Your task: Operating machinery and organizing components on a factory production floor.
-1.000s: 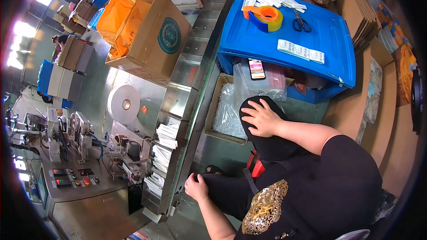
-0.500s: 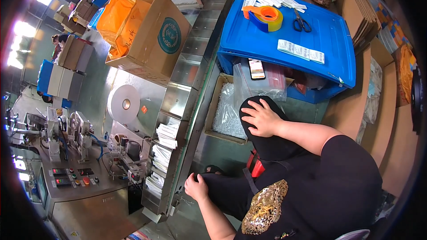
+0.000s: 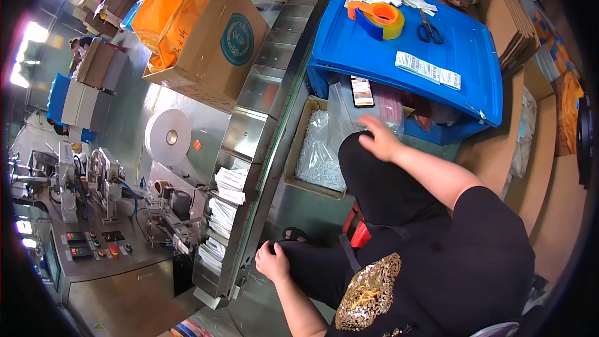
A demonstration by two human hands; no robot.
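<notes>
Lifted off our knee since a moment ago, our right hand (image 3: 379,140) reaches, grip open and empty, toward the clear plastic bags (image 3: 365,109) under the blue plastic lid (image 3: 462,56), while our left hand (image 3: 272,263) rests loosely curled on our thigh.

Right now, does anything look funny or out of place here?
Only a little: a phone pokes out from under the blue crate lid, half tucked away. Tape dispenser and scissors lie tidy on top.
</notes>
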